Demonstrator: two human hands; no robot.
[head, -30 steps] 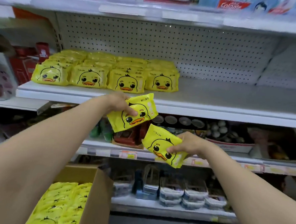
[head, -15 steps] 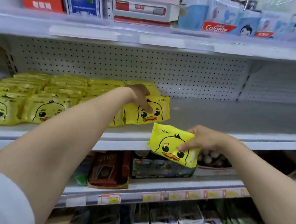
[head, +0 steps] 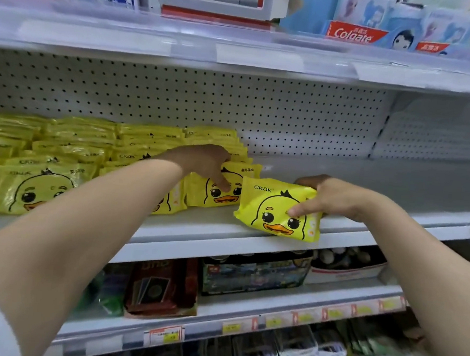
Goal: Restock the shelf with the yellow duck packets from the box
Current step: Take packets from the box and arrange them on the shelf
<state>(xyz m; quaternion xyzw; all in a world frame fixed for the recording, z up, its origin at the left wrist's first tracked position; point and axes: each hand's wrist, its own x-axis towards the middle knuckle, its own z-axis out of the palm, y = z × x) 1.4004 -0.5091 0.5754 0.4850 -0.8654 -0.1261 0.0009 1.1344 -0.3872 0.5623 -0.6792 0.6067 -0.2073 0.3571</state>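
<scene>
Left hand (head: 205,163) grips a standing packet (head: 221,195) on the shelf (head: 380,185); right hand (head: 335,198) pinches a second packet (head: 270,208) at the shelf's front edge.

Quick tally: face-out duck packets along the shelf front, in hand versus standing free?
Right-hand packet, gripped by right hand: 1
Left-hand packet, gripped by left hand: 1
Free-standing packets: 2, one partly hidden by the forearm
Total: 4; stacks behind too overlapped to count
</scene>
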